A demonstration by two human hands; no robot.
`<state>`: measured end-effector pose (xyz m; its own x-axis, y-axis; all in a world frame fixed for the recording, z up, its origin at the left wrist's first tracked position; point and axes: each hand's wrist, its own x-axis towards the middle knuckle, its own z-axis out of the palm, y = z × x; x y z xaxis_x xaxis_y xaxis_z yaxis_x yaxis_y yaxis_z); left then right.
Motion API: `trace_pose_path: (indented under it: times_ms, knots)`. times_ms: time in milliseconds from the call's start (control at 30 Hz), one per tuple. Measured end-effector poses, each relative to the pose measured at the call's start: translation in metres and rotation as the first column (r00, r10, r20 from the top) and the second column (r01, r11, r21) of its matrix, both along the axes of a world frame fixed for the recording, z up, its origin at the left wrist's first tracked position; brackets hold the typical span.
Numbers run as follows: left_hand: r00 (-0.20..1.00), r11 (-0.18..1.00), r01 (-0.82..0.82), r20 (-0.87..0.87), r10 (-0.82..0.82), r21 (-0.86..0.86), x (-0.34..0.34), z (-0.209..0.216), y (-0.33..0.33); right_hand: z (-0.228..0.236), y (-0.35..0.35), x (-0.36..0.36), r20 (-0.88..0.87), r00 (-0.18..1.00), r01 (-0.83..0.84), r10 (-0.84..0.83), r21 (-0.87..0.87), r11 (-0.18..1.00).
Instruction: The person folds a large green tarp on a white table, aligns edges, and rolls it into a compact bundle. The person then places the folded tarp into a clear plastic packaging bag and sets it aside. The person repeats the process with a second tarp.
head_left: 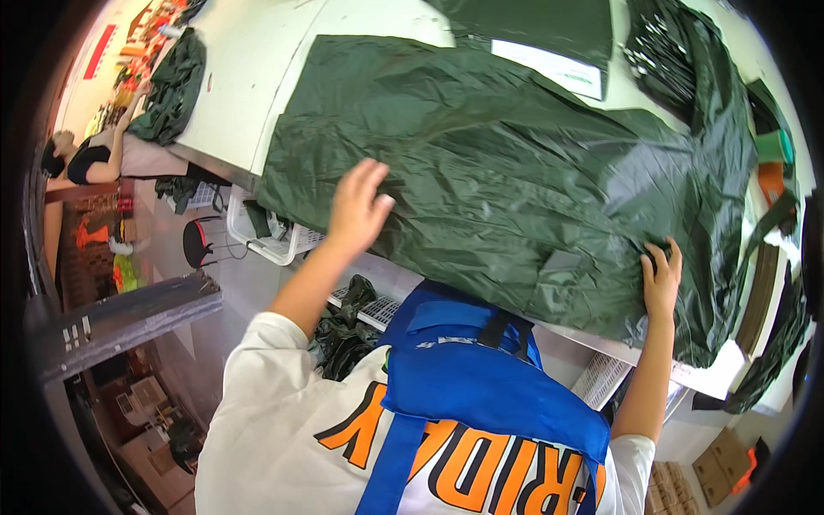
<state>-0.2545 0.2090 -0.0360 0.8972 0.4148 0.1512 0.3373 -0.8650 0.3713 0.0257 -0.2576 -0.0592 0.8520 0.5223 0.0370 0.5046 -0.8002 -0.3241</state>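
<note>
White counter with a dark green bundle at its left end; a co-worker is next to that. Dark green fabric, wrinkled, lies across the counter along the near edge, drooping over it in the middle and reaching toward the near right corner. White card lies just past its far side. White basket sits below the near edge, left.

Left grip: fingers and thumb apart, over the fabric's left part; can't tell if touching. Right grip: on the fabric by the near edge, right, fingers bent; can't tell if pinching.
</note>
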Motion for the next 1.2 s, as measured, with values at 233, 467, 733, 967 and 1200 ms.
trace_pose_path:
  times_ms: [233, 467, 733, 967, 1200]
  knots:
    - [0.884, 0.884, 0.466, 0.0, -0.467, -0.046, 0.088, 0.018, 0.027, -0.002, 0.005, 0.009, -0.012, 1.0, -0.02, 0.02, -0.014, 1.0]
    - [0.956, 0.939, 0.287, 0.118, -0.268, -0.19, 0.164, -0.02, 0.08, 0.006, -0.001, 0.008, -0.156, 0.984, 0.062, -0.084, -0.136, 0.989]
    - [0.823, 0.833, -0.535, -0.137, 0.552, 0.144, 0.176, -0.076, 0.343, -0.034, 0.01, -0.01, 0.177, 0.969, 0.214, -0.169, -0.272, 0.938]
    - [0.92, 0.893, -0.39, -0.06, 0.386, -0.225, 0.177, -0.091, 0.443, -0.036, 0.014, -0.01, 0.22, 0.962, 0.226, -0.163, -0.299, 0.927]
    - [0.91, 0.835, -0.414, -0.145, 0.388, -0.362, 0.134, -0.106, 0.51, -0.036, 0.018, -0.01, 0.224, 0.953, 0.263, -0.203, -0.283, 0.922]
